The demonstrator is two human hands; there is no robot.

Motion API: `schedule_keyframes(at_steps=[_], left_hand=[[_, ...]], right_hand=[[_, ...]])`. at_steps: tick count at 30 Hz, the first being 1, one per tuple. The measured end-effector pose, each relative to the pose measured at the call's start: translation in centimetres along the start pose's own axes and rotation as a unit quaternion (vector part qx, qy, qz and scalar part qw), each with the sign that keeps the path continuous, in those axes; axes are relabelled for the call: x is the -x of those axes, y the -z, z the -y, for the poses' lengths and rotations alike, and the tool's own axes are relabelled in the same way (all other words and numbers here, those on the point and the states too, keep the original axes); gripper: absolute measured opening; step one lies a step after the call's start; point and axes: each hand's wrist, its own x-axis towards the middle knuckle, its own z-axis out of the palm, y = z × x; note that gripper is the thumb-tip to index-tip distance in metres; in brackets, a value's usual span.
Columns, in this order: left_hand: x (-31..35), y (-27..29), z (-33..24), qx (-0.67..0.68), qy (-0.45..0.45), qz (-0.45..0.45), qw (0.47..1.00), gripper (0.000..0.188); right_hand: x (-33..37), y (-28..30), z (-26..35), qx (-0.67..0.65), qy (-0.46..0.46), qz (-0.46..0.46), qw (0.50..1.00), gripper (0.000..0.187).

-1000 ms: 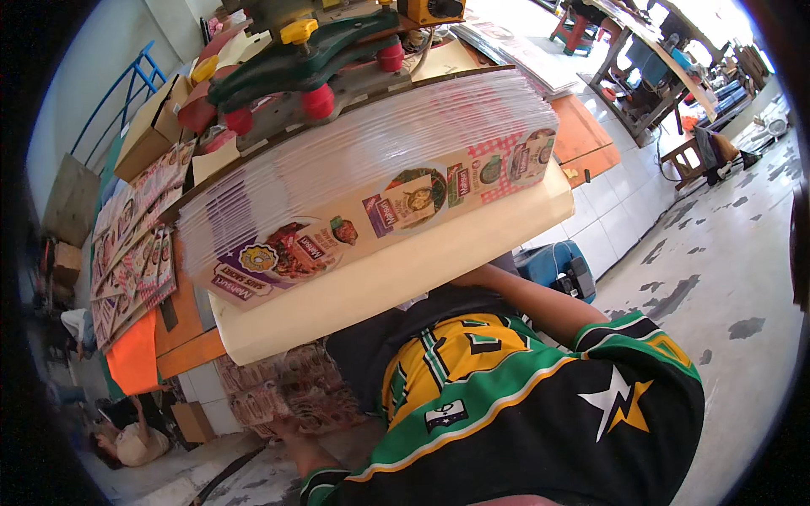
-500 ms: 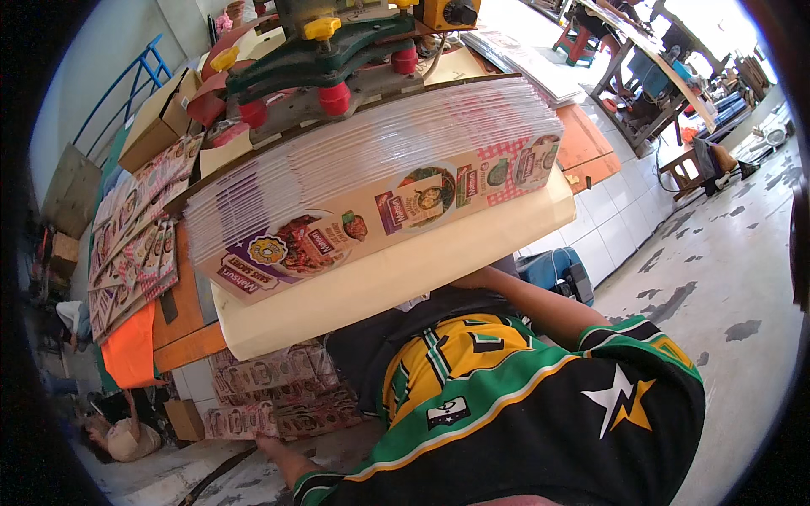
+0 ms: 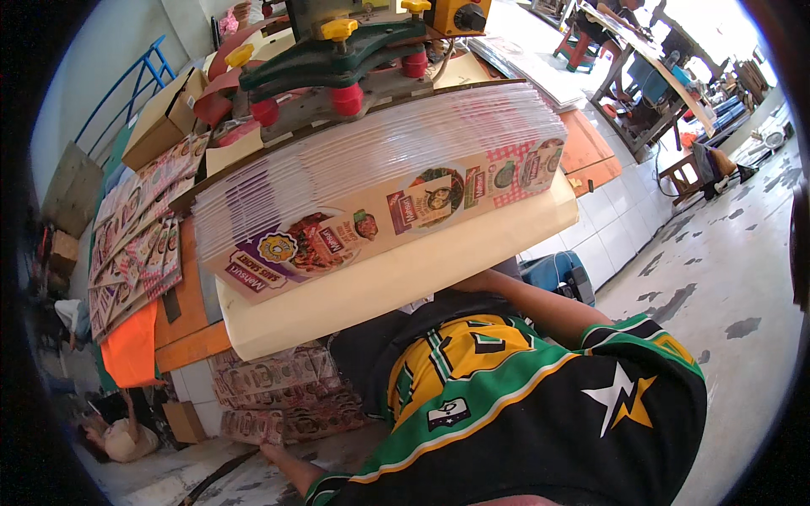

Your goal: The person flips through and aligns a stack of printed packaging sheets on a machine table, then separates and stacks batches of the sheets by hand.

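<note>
Low on the left, my left hand [image 3: 270, 449] is at the near end of a printed card strip [image 3: 249, 427]. Its fingers appear closed on the strip's edge, though they are small and partly hidden. More strips of the same kind lie in stacked bundles [image 3: 274, 378] just beyond it. My right hand [image 3: 471, 280] rests near my lap, its fingers hidden beneath the overhanging edge of a cream board [image 3: 396, 288]. On that board stands a long row of printed cards [image 3: 380, 202], packed upright, with the foremost printed face toward me.
Behind the row is a machine with a green clamp frame [image 3: 337, 63], yellow knobs and red feet. Loose printed sheets [image 3: 139, 228] and a cardboard box [image 3: 164, 118] lie at left, above an orange cloth [image 3: 131, 346]. A blue container [image 3: 555, 277] stands at right. Other people work farther off.
My left hand and the printed strip have shifted slightly right, closer to the other bundles. My right hand stays put. The view has moved a little.
</note>
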Motion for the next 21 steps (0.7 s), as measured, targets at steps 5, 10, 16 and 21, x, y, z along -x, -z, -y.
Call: schedule_keyframes(at_steps=[5, 10, 16, 21], left_hand=[[-0.4, -0.1, 0.6, -0.002, -0.001, 0.006, 1.0, 0.046], [-0.8, -0.7, -0.7, -0.007, -0.009, 0.004, 1.0, 0.047], [0.3, -2.9, -4.2, -0.014, -0.065, -0.039, 0.997, 0.047], [2.6, -4.1, -7.0, 0.006, -0.239, -0.168, 0.956, 0.047]], right_hand=[[-0.2, 0.6, 1.6, -0.014, 0.0, 0.004, 1.0, 0.035], [-0.2, 0.3, 1.1, -0.025, 0.002, 0.022, 0.999, 0.032], [0.7, -0.4, 0.1, -0.023, 0.0, -0.032, 0.999, 0.034], [1.0, 0.6, 1.7, 0.004, 0.035, -0.027, 0.999, 0.03]])
